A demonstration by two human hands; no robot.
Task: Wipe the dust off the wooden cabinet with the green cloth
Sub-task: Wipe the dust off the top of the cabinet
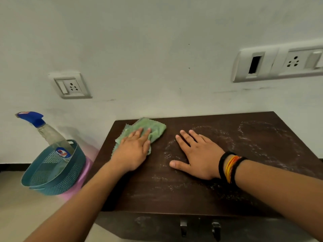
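The dark wooden cabinet (253,172) stands against the wall, its top streaked with pale dust in rings and smears. A crumpled green cloth (153,128) lies at the top's far left corner. My left hand (133,151) presses flat on the cloth with straight fingers. My right hand (195,154) rests flat on the bare wood near the middle, fingers spread, palm down, holding nothing. Black and coloured bands circle its wrist.
Left of the cabinet a teal perforated basket (52,173) sits on a pink stool (82,182) and holds a spray bottle (50,133) with a blue trigger. Wall sockets (71,86) and a switch panel (279,62) are above. Two metal handles (199,227) hang on the cabinet front.
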